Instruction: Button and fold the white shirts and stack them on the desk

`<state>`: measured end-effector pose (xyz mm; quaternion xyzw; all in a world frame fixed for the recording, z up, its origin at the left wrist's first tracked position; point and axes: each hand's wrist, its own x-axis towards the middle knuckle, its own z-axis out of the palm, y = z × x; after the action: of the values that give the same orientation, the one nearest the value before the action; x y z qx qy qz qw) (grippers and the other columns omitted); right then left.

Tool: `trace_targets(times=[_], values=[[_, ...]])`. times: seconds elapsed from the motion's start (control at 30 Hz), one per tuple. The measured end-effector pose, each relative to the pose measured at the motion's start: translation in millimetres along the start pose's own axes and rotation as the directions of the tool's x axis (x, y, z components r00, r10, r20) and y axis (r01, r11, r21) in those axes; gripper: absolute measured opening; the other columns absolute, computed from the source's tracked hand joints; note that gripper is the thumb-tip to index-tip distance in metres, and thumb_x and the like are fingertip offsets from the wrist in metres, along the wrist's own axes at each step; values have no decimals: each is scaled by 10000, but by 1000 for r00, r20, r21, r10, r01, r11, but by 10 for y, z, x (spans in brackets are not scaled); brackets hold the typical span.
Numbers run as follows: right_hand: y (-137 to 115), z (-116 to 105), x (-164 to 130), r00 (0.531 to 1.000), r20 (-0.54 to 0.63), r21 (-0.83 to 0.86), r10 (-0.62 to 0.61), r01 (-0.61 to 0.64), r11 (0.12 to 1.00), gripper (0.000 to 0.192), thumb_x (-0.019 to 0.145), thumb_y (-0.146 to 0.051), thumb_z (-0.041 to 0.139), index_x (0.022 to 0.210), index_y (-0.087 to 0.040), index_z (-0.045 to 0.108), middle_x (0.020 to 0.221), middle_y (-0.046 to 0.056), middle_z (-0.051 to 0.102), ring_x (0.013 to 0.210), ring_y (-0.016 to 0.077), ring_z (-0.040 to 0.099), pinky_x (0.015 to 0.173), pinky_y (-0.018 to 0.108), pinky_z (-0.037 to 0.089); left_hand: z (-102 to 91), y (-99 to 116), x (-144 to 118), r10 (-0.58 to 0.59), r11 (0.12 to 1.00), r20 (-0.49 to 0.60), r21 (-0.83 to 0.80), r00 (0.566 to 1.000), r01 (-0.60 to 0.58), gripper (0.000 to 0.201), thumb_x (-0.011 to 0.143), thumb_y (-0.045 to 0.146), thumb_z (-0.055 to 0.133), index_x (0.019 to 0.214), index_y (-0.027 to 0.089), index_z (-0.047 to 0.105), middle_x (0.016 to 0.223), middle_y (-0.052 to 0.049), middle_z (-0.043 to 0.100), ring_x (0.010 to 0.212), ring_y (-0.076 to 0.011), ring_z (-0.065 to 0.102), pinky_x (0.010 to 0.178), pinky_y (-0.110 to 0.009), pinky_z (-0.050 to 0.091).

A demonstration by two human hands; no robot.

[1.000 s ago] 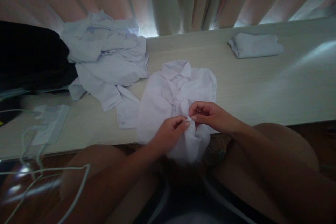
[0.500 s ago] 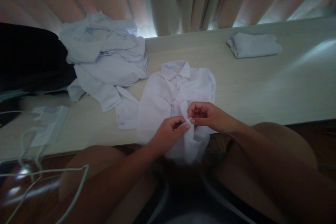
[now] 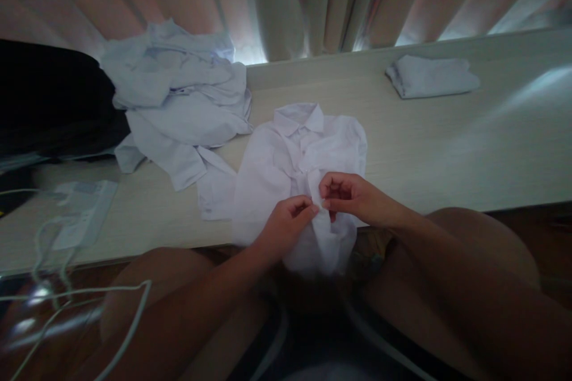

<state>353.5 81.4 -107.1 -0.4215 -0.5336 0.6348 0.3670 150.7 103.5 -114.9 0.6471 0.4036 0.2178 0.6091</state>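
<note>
— Cables (image 3: pixel 67 250) first, far left: white leads trail over the table (image 3: pixel 447 149) edge beside a flat white adapter (image 3: pixel 83 211). Next right, a pile of crumpled shirts (image 3: pixel 179 107) sits against the curtain (image 3: pixel 286 0), 1 sleeve nearly touching the shirt being worked.

— And that white shirt (image 3: pixel 286 155)?

— Centre, collar pointing away, front up, its hem hanging off the near edge toward the lap. The left hand (image 3: pixel 286 226) pinches the front strip on 1 side, thumb and forefinger closed on cloth. The right hand (image 3: pixel 353 196) pinches the same strip from the other side, fingertips almost meeting the left's.

— Risks?

— My guess: light is dim and the cloth thin, so a button could slip out of the pinch. With so much hem overhanging, a tug toward the body might drag the whole shirt off the table.

— Room to move?

— Plenty rightward: bare wood runs well past the hands, with only 1 folded shirt (image 3: pixel 431 76) far back right. Leftward is tight because of the pile.
</note>
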Motion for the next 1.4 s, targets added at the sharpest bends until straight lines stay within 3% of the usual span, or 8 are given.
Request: trace_targets(times=[0.33,0.47,0.57,0.73,0.87,1.03,1.4], values=[[49,-16,15,995,-86,-15,45,-46,999,277,793,-331,754,838,-202,512,653,-40,595,561,118,573,550,250,450,8,-44,14,-99,974,-99,-215,990,76,178,774,325,721,780,164,646,720,24,634,651,-118,553,633,-239,416],[69,-39,12,989,-27,-191,144,-147,971,300,888,-462,623,796,-181,573,625,-5,617,525,109,517,499,241,376,17,-97,29,-137,928,-111,-361,984,89,211,745,336,750,815,164,649,753,9,669,668,-129,592,638,-245,445],[61,-35,7,985,31,-262,171,-157,952,330,915,-460,576,761,-168,594,647,7,624,527,99,493,507,242,363,31,-113,37,-167,881,-96,-462,981,105,228,743,336,754,845,163,645,772,-3,688,680,-141,621,651,-258,470],[19,4,6,990,17,-241,140,-132,962,260,893,-407,606,780,-174,576,678,1,630,559,103,503,529,241,364,49,-121,45,-189,801,-18,-582,982,143,246,744,331,750,872,157,631,771,-18,688,681,-156,632,700,-300,495],[13,-11,6,989,14,-292,148,-138,946,286,898,-416,594,740,-182,550,665,-5,627,551,104,490,532,246,357,35,-137,54,-165,829,25,-539,986,153,255,812,386,694,826,144,616,733,-16,645,672,-153,603,693,-299,476],[-5,-49,-4,989,5,-320,150,-140,937,281,884,-405,611,722,-183,551,651,-1,626,575,113,513,551,248,365,0,-152,62,-120,912,-38,-399,992,95,253,836,405,677,824,157,627,743,7,621,689,-127,564,644,-243,418],[-18,-83,-12,979,46,-269,197,-178,947,328,857,-458,631,703,-183,541,616,-4,620,535,105,468,511,250,338,10,-154,74,-149,899,-86,-426,985,99,279,783,412,697,717,174,567,638,39,518,577,-98,447,539,-222,321]])
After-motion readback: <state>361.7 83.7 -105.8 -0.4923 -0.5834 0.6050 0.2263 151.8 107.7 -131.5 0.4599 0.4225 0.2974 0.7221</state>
